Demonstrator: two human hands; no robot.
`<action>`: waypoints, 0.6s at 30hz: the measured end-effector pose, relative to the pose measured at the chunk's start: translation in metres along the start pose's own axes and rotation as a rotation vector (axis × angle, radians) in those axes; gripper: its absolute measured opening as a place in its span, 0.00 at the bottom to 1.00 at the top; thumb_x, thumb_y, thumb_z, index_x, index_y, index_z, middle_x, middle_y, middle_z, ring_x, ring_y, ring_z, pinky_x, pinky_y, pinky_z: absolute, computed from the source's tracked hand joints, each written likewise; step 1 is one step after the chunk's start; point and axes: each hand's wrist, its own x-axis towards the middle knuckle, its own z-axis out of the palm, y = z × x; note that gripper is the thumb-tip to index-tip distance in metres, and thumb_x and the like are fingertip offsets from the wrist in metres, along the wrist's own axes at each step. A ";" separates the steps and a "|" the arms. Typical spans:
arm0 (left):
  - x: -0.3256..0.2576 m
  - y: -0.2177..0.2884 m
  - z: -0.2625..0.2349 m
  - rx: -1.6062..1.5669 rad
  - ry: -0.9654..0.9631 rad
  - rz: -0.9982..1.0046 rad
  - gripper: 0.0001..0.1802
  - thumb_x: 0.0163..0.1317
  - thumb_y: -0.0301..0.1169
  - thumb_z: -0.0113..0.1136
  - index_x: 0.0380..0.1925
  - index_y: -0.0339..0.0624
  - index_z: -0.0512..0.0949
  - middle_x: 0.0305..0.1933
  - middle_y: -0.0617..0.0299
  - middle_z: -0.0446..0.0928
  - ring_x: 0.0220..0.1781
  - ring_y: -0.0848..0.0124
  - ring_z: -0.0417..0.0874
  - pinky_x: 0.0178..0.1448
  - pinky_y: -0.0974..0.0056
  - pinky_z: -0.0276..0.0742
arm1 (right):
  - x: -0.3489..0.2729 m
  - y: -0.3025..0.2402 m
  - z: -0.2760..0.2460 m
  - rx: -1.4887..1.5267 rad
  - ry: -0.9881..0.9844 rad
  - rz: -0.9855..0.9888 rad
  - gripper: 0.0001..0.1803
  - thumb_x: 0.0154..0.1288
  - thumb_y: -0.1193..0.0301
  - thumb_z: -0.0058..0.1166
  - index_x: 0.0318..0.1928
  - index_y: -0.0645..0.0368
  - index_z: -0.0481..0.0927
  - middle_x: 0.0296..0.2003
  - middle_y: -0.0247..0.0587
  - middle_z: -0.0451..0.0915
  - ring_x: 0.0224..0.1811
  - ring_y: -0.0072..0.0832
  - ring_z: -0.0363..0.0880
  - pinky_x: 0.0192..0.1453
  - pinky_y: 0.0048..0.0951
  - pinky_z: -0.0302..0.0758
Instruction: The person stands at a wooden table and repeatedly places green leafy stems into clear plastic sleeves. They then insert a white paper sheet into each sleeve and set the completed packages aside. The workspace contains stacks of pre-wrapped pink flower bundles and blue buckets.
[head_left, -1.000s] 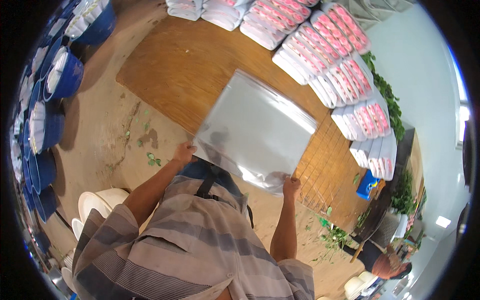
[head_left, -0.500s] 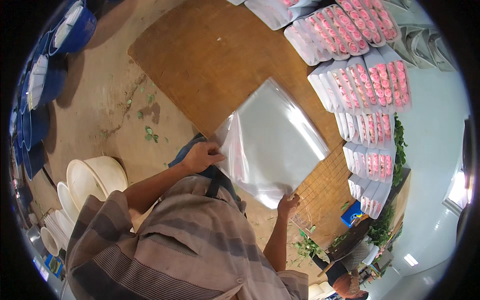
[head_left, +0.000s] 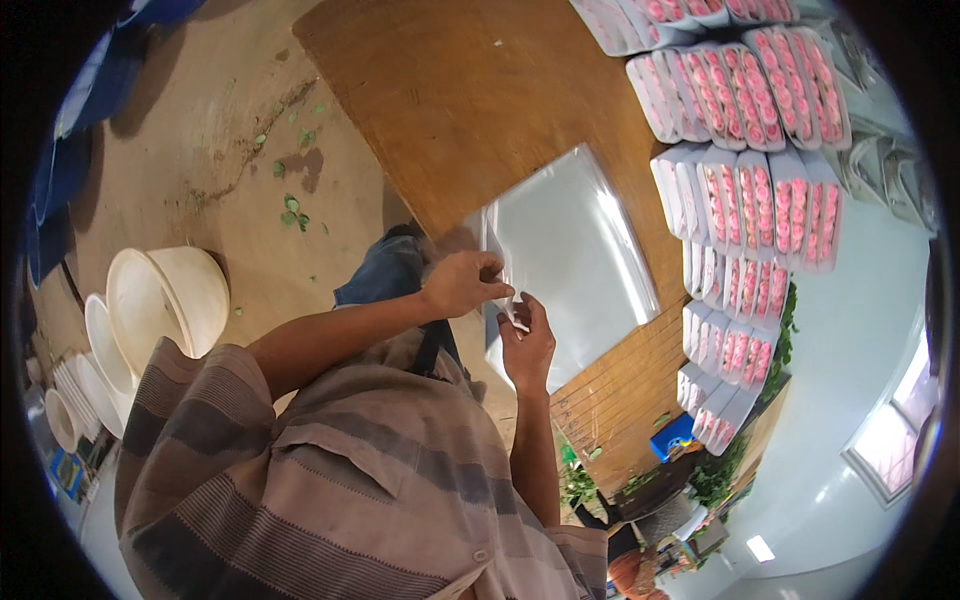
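1. Clear plastic sheeting (head_left: 580, 265) is what I have in front of me: a shiny, flat rectangle on the brown wooden table (head_left: 450, 120), its near edge reaching the table's edge by the person.
2. On my left, the left hand (head_left: 468, 284) has thumb and forefinger pinched on that near edge.
3. The right hand (head_left: 528, 345) sits just beside it, fingertips nearly meeting the left's, grasping a gathered bit of the same plastic; I can't tell how many layers are caught.
4. Along the table's far right side I see pink flower bundles (head_left: 745, 195) in pale wrapping, lined up in rows.
5. A blue object (head_left: 672, 438) rests near the table's lower right corner; I can't make out what it is.
6. Off to my left, cream tubs (head_left: 190, 295) stand on the floor (head_left: 240, 215), where green leaves (head_left: 292, 213) lie scattered.
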 end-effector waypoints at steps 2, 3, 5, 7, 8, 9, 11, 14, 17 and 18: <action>0.000 -0.004 0.008 -0.054 0.030 -0.013 0.17 0.55 0.40 0.72 0.29 0.37 0.79 0.25 0.52 0.78 0.27 0.62 0.78 0.36 0.60 0.74 | 0.002 0.002 -0.007 0.061 -0.059 0.050 0.28 0.65 0.76 0.61 0.64 0.67 0.70 0.53 0.49 0.80 0.52 0.30 0.81 0.54 0.30 0.80; 0.000 -0.006 0.011 -0.049 0.031 0.002 0.17 0.55 0.40 0.72 0.30 0.37 0.79 0.25 0.52 0.79 0.28 0.61 0.80 0.36 0.59 0.75 | 0.002 0.011 -0.011 0.114 -0.091 0.019 0.27 0.66 0.76 0.60 0.64 0.67 0.70 0.53 0.49 0.80 0.52 0.31 0.81 0.54 0.30 0.80; -0.001 -0.010 0.015 -0.036 0.030 0.033 0.16 0.56 0.39 0.71 0.31 0.38 0.79 0.26 0.51 0.80 0.29 0.58 0.82 0.37 0.57 0.76 | 0.013 0.024 -0.019 0.224 -0.082 -0.008 0.25 0.68 0.73 0.57 0.63 0.68 0.71 0.50 0.48 0.80 0.51 0.31 0.81 0.53 0.29 0.80; -0.004 -0.014 0.018 0.050 0.051 0.138 0.14 0.56 0.38 0.71 0.31 0.39 0.79 0.27 0.53 0.81 0.31 0.56 0.83 0.37 0.56 0.77 | 0.033 0.023 -0.030 0.315 -0.005 0.082 0.24 0.71 0.67 0.55 0.62 0.68 0.72 0.47 0.46 0.80 0.46 0.27 0.80 0.48 0.25 0.78; -0.006 -0.017 0.020 0.094 0.058 0.192 0.13 0.56 0.37 0.70 0.31 0.39 0.79 0.27 0.53 0.82 0.31 0.55 0.84 0.37 0.55 0.77 | 0.045 0.012 -0.033 0.287 0.051 0.110 0.24 0.72 0.66 0.55 0.61 0.68 0.73 0.46 0.46 0.80 0.45 0.25 0.80 0.46 0.24 0.78; -0.005 -0.020 0.023 0.102 0.021 0.212 0.12 0.56 0.37 0.70 0.30 0.41 0.80 0.26 0.56 0.81 0.30 0.57 0.84 0.38 0.54 0.77 | 0.059 -0.004 -0.035 0.197 0.078 0.092 0.23 0.71 0.65 0.55 0.60 0.67 0.73 0.46 0.46 0.80 0.45 0.25 0.80 0.46 0.24 0.78; -0.004 -0.015 0.021 0.241 -0.023 0.268 0.12 0.56 0.38 0.70 0.30 0.43 0.79 0.27 0.57 0.82 0.33 0.56 0.84 0.40 0.53 0.76 | 0.097 -0.035 -0.035 0.024 0.127 0.053 0.23 0.71 0.63 0.56 0.59 0.66 0.74 0.44 0.45 0.80 0.44 0.26 0.80 0.47 0.26 0.77; -0.002 -0.020 0.030 0.414 -0.103 0.304 0.11 0.58 0.39 0.68 0.34 0.46 0.80 0.31 0.60 0.82 0.43 0.60 0.84 0.57 0.50 0.70 | 0.167 -0.054 -0.027 -0.194 0.280 -0.035 0.26 0.69 0.55 0.58 0.55 0.64 0.75 0.42 0.47 0.80 0.45 0.35 0.80 0.50 0.37 0.76; -0.001 -0.023 0.041 0.547 -0.166 0.336 0.11 0.60 0.41 0.66 0.39 0.50 0.79 0.35 0.63 0.82 0.48 0.64 0.83 0.69 0.42 0.58 | 0.214 -0.089 -0.016 -0.359 0.408 0.026 0.33 0.65 0.46 0.58 0.54 0.64 0.74 0.45 0.53 0.80 0.48 0.45 0.81 0.53 0.43 0.76; 0.001 -0.022 0.042 0.558 -0.189 0.329 0.11 0.60 0.40 0.66 0.39 0.50 0.79 0.35 0.64 0.82 0.48 0.64 0.83 0.70 0.42 0.58 | 0.225 -0.100 -0.011 -0.415 0.449 0.047 0.35 0.64 0.44 0.58 0.54 0.65 0.74 0.46 0.54 0.80 0.49 0.47 0.81 0.54 0.44 0.76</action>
